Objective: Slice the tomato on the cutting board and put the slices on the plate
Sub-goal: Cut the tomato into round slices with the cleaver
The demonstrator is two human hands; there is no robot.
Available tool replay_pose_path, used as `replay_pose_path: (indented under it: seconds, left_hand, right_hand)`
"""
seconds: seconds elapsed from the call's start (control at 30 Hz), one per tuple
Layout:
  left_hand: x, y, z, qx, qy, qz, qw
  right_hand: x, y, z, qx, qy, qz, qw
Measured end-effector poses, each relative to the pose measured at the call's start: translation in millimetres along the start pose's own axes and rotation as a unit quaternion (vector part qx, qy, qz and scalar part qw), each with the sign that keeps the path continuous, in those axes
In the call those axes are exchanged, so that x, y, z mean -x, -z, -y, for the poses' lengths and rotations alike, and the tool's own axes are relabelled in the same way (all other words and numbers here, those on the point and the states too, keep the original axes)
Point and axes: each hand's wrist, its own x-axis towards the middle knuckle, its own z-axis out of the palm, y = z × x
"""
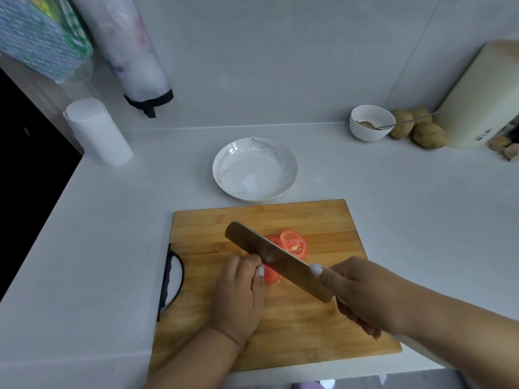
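Note:
On the wooden cutting board point(323, 327) lies a red tomato point(271, 275), mostly hidden by the knife and my fingers. My left hand point(238, 296) grips the tomato from the left. My right hand point(362, 293) is closed on the handle of a broad knife point(269, 254), forefinger along the blade, which crosses the tomato diagonally. Cut slices point(293, 244) lie just beyond the blade, cut faces up. Behind the board sits a white plate point(224, 164) with nothing on it.
A paper towel roll point(97, 131) stands at the back left under a hanging bag holder point(132, 49). At the back right are a white bowl with a spoon point(370, 122), several potatoes point(418, 127) and a cream container point(477, 99). The counter's left edge point(56, 203) drops off.

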Motion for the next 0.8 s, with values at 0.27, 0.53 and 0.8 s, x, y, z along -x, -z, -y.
replay_pose_path:
  seconds: [0.27,0.53,0.8]
  left_hand:
    - [-0.9,0.3,-2.3,-0.004,0.009,-0.002,1.000]
    - [-0.3,-0.4,0.0,-0.007,0.007,0.006,1.000]
    - [-0.6,-0.8,1.7,0.019,-0.003,-0.004,1.000]
  right_hand:
    - [-15.9,-5.3,7.6,0.007,0.022,-0.018,1.000]
    - [-9.2,-2.9,-0.1,0.007,0.007,-0.010,1.000]
    - [-38.7,-13.7,8.5,0.029,0.025,-0.005,0.999]
